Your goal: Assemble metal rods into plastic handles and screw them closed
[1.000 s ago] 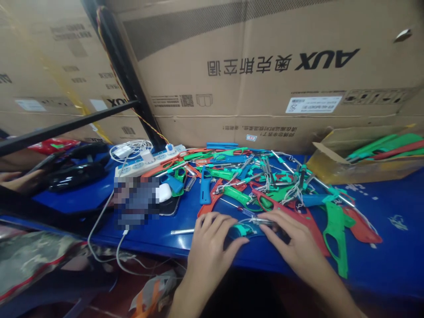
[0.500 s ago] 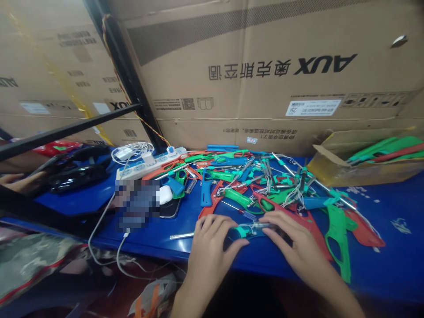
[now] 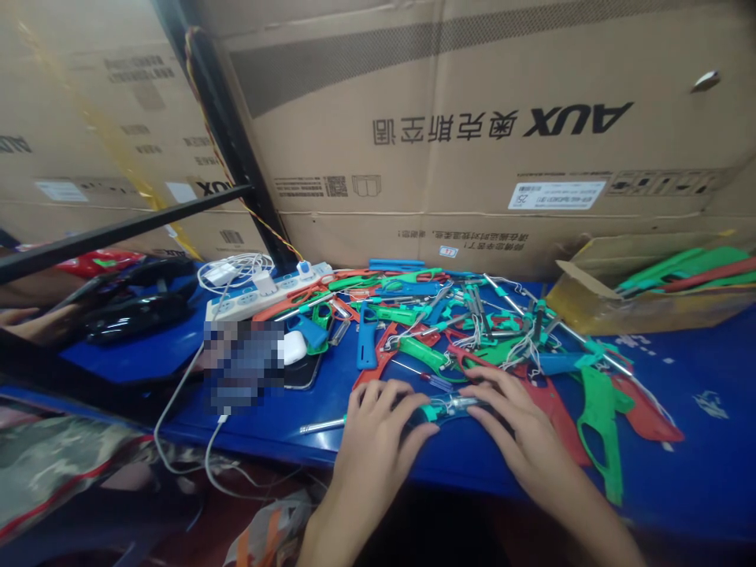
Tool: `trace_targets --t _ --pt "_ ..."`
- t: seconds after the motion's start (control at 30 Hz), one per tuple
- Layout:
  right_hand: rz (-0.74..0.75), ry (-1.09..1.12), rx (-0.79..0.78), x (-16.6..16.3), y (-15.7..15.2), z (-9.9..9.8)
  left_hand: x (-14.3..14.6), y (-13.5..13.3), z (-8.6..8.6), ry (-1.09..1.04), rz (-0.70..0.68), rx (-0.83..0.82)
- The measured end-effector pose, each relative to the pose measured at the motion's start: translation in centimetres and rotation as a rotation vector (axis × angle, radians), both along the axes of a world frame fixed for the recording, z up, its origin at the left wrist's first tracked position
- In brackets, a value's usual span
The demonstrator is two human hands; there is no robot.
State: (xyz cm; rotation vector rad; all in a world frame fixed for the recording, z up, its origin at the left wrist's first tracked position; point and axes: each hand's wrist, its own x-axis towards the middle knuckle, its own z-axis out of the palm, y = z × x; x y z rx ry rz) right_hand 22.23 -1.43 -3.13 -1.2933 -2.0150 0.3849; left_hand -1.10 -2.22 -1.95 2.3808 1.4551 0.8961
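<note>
Here, low in the middle of the frame, the left hand (image 3: 378,441) has its fingers bent over the left end of a teal tool (image 3: 447,408), with the thumb just beside it, so this hand holds the tool against the table (image 3: 697,465). The right hand (image 3: 523,429) lies flatter, with the fingers stretched. Its fingertips touch the right end of the same tool, but I cannot tell if they really pinch it. The teal tool lies between the two hands near the front edge of the table, and it has a clear part in the middle. A thin metal rod (image 3: 322,426) comes out on the left side of the left hand and rests on the table.

Just above the hands there is a mixed pile of plastic handles (image 3: 449,331) in red, green and blue, with metal pins and white strings among them. A green handle (image 3: 602,417) and a red handle (image 3: 549,402) lie to the right of the right hand.

To the left of the pile lie a white earbud case (image 3: 294,345) and a white power strip (image 3: 265,293) with cables. At the right edge an open carton (image 3: 638,311) holds long green and red pieces. Behind everything, across the top of the frame, stands a large cardboard box (image 3: 472,71) with printed letters, and a black post (image 3: 230,142) leans in front of it at the upper left.
</note>
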Motion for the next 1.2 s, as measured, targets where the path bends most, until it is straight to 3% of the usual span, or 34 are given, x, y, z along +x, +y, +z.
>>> trace_targets --t 0.47,1.2 --pt "0.046 0.002 0.075 0.0 0.2 0.6 -0.3 0.1 0.5 0.033 -0.039 -0.008" --pt "0.089 0.013 -0.033 -0.1 -0.3 1.9 -0.4 -0.2 0.9 0.042 -0.047 -0.039"
